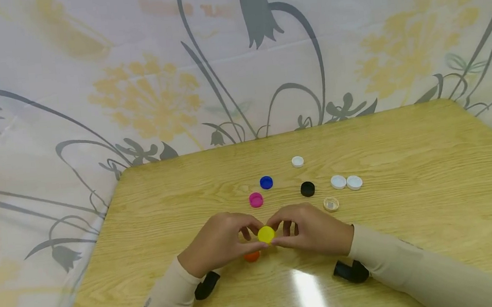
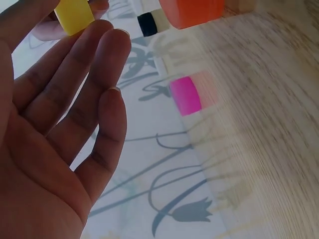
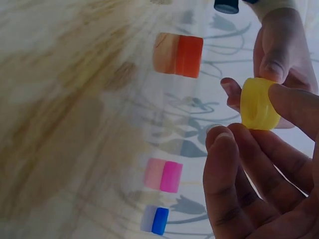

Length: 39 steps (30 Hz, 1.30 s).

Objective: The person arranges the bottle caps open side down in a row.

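Pinching a yellow cap (image 1: 266, 234) between them, the two hands meet near the front of the worktop (image 1: 431, 215): the left hand (image 1: 222, 238) comes in from the cap's nine o'clock side and the right hand (image 1: 307, 230) from three o'clock, each with thumb and forefinger on its edge. The other fingers (image 2: 110, 55) of the left hand extend in a loose, slight bend, while those of the right curve gently beside the cap. Both wrist views show the yellow cap held up off the wood. Taking it as the centre of the dial in the head view, an orange cap (image 1: 252, 257) sits just beside it between seven and eight o'clock, partly covered by the left hand. A pink cap (image 1: 256, 200) lies just short of twelve, and a blue cap (image 1: 266, 182) farther out at twelve. A lone white cap (image 1: 297, 161) is farther off at one o'clock, a black cap (image 1: 307, 189) between one and two. A pale, see-through cap (image 1: 331, 204) lies past two; near it, around two, a pair of white caps (image 1: 354, 182) lie side by side. Pale sleeves (image 1: 395, 257) reach in from four and eight o'clock; beyond the worktop hangs a flower-patterned cloth (image 1: 230, 77).
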Motion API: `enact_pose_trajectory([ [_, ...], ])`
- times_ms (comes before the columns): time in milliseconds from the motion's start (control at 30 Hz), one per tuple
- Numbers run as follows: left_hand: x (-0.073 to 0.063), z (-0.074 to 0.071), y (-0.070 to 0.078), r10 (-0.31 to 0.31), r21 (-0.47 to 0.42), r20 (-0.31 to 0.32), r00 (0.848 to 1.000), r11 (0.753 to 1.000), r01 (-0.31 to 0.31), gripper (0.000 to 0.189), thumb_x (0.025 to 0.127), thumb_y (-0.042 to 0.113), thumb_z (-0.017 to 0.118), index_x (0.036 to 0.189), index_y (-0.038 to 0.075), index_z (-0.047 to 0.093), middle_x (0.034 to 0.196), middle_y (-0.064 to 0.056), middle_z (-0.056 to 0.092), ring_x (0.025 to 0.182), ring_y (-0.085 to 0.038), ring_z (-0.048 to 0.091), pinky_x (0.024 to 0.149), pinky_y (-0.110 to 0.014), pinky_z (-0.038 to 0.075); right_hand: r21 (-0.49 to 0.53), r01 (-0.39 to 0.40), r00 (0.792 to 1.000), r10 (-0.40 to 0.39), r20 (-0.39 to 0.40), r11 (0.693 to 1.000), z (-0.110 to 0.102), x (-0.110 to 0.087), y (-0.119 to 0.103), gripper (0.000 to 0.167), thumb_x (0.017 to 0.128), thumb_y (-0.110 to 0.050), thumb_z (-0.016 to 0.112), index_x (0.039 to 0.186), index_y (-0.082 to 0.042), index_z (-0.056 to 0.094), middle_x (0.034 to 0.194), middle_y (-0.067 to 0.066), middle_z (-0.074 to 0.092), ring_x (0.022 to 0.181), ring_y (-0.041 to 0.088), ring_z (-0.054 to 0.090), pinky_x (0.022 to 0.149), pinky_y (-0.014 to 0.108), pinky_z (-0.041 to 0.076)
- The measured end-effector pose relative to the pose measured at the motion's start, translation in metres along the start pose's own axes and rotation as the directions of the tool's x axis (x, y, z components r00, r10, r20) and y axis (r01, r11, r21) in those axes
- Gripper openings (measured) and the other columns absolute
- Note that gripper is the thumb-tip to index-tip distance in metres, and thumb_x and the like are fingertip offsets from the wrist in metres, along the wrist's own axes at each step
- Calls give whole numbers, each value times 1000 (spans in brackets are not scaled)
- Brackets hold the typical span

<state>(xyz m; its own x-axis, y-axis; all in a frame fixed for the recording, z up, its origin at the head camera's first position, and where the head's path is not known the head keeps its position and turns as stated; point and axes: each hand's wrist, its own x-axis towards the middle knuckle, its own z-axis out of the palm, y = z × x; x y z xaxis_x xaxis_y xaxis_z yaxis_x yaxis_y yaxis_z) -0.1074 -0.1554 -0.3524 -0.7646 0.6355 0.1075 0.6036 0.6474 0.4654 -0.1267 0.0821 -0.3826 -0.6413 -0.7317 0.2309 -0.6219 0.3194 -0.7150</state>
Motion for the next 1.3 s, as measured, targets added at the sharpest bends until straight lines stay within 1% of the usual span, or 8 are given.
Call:
enact_pose_trajectory([
  [100,1,1,-1,8,36,-3,1000,999,-8,25,81,35,84,96,17,76,87,8,75,72,-2,66,66,-14,51,4,3,1000,-3,20,1000,1,-1,1,24,91,-17,75,113,-9,72,100,-1,74,77,-2,62,67,19,55],
  [333,2,7,-1,-8,122,19,1000,993,5,28,81,45,82,90,20,76,81,12,73,70,1,63,67,-17,50,5,-9,997,9,74,1000,3,-4,3,22,90,-15,75,112,-8,73,93,-4,73,76,-4,62,68,19,55],
  [500,2,10,-1,22,195,1,1000,981,-22,30,78,48,83,86,21,75,80,13,71,67,0,56,72,-30,52,-2,-26,996,26,89,1000,5,-4,4,20,90,-15,75,109,-9,73,92,-5,72,76,-5,62,70,20,55],
  [600,3,13,-1,48,223,-1,999,974,-46,31,75,48,85,85,20,76,79,12,70,65,0,51,70,-31,50,8,-51,994,50,101,999,7,-4,3,20,89,-14,76,107,-7,73,91,-4,72,75,-5,62,70,19,55],
  [667,3,16,-2,57,238,4,998,970,-56,30,75,47,86,84,20,75,79,12,70,65,1,49,70,-29,49,3,-68,992,67,106,998,9,-4,3,20,88,-14,76,106,-7,74,89,-5,72,75,-5,62,70,18,54],
  [800,2,20,-3,43,242,29,999,969,-49,29,75,45,86,83,19,74,77,11,68,63,1,47,69,-26,46,-20,-78,991,80,110,997,13,-4,3,16,88,-14,77,103,-8,74,83,-8,70,72,-5,59,68,18,53],
  [1067,0,24,-3,-1,244,64,998,970,-14,28,76,47,84,82,22,72,74,15,62,63,2,45,67,-24,39,-8,-121,983,121,137,993,17,-3,1,12,88,-13,75,99,-10,75,73,-13,62,67,-5,53,65,17,50],
  [1300,1,25,-4,-14,238,76,997,971,-5,27,77,46,83,84,22,72,77,15,63,65,1,46,70,-25,44,2,-163,976,161,144,987,17,-3,0,15,88,-14,75,102,-9,75,70,-14,61,64,-4,52,64,18,49],
])
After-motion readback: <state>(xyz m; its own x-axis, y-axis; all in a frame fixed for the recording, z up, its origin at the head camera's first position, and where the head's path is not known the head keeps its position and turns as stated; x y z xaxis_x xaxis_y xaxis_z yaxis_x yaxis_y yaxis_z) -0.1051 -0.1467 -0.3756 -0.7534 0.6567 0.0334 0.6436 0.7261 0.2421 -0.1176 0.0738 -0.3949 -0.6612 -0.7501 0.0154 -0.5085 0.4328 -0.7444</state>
